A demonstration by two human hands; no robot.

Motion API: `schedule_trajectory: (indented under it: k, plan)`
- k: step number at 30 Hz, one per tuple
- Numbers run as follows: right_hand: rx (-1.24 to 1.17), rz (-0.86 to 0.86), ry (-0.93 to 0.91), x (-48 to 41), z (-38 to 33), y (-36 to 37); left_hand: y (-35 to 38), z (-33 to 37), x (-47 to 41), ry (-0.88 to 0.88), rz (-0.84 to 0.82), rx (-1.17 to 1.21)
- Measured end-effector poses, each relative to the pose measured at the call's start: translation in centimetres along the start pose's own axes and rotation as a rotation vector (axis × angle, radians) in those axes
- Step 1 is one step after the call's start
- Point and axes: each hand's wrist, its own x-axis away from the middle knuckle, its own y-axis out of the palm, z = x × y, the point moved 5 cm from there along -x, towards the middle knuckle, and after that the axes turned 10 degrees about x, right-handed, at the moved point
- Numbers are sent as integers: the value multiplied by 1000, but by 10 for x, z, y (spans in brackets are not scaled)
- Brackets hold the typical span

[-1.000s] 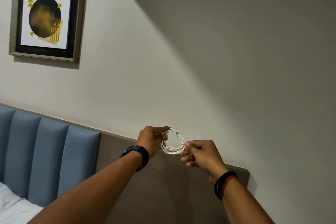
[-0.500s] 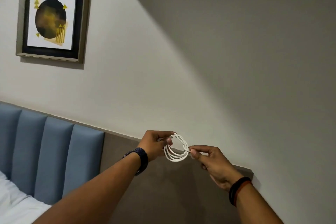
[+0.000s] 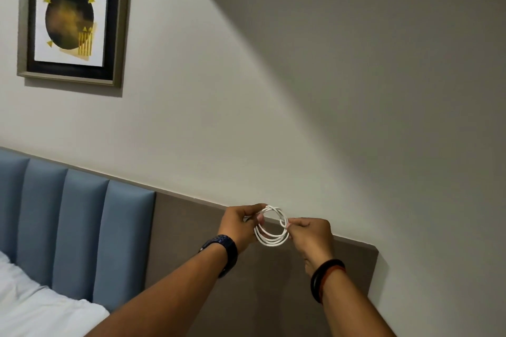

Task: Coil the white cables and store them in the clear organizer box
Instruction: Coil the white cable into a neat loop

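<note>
A white cable is wound into a small round coil of several loops, held up in the air in front of the wall. My left hand pinches the coil's left side between thumb and fingers. My right hand pinches its right side, where the loops bunch together. Both hands are at the lower middle of the head view. The clear organizer box is not in view.
A blue padded headboard and a brown panel run behind the hands. White bedding lies at the lower left. A framed picture hangs on the pale wall at the upper left.
The view has shifted a little. My right hand has slid along the coil's right side and now pinches it higher up. The coil stays between both hands.
</note>
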Motion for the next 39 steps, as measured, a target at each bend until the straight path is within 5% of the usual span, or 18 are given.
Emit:
schedule_trajectory:
  k: [13, 19, 25, 30, 39]
  plan:
    - [155, 31, 0, 0, 6, 1, 12, 1, 7, 108, -90, -115]
    - [-96, -143, 16, -2, 14, 5, 5, 3, 4, 161, -25, -64]
    - [-357, -262, 89, -2, 18, 4, 8, -2, 1, 249, -4, -299]
    - [-397, -299, 66, -6, 14, 8, -1, -1, -1, 413, 278, -555]
    - [-409, -289, 58, -10, 17, 11, -7, -21, -11, 202, 248, -860]
